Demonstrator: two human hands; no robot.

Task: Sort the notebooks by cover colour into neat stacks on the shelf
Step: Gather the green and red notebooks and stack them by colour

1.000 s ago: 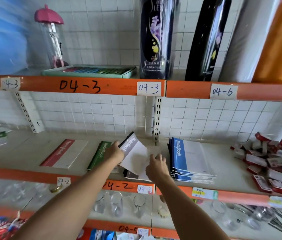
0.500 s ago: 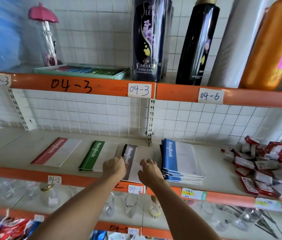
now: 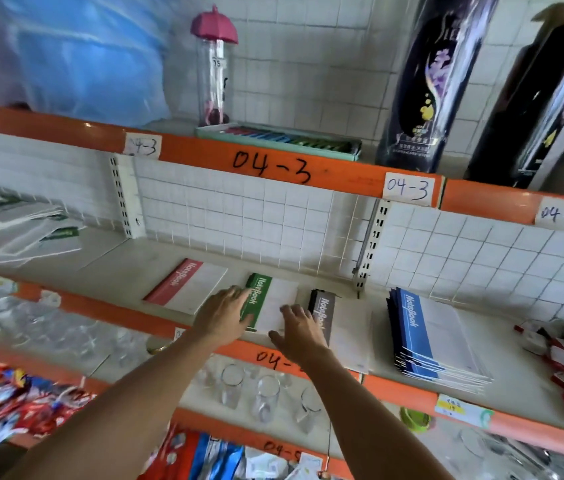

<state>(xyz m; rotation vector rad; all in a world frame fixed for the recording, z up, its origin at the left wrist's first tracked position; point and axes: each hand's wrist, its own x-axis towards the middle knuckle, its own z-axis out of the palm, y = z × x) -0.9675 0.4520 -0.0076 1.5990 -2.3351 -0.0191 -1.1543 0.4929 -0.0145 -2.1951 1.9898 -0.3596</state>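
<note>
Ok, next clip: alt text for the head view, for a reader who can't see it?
Two bare hands rest on the green notebook on a shop shelf, left hand at its spine, right hand on its white cover. Beside it lie a red notebook, a grey notebook stack and a blue notebook stack.

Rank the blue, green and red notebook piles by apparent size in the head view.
1. blue notebook stack, clearly largest and thickest.
2. red notebook and green notebook: look alike; hands cover part of the green one, so unranked.
</note>
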